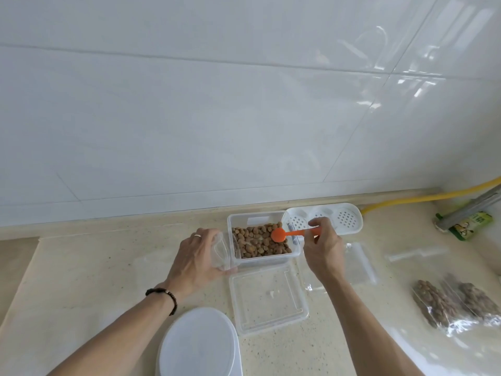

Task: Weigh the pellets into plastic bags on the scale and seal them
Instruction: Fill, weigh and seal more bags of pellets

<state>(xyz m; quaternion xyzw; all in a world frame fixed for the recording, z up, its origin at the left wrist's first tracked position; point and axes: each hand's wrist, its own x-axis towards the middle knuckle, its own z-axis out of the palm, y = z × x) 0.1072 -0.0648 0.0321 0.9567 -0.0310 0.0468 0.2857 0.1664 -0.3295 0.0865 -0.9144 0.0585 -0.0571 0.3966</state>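
Note:
A clear plastic box (296, 249) full of brown pellets (257, 241) stands on the beige counter near the wall. My right hand (322, 248) pinches the handle of an orange spoon (280, 234), whose bowl hovers over the pellets. My left hand (196, 260) grips a clear plastic bag (223, 252), held open just left of the box. A white scale (199, 346) sits at the near edge. Two filled bags of pellets (455, 305) lie at the right.
The box's clear lid (268, 297) lies in front of it. A white perforated tray (344, 219) stands behind the box. Spare clear bags (360, 263) lie right of my hand. A yellow hose (433, 196) and a green packet (471, 223) sit at the far right.

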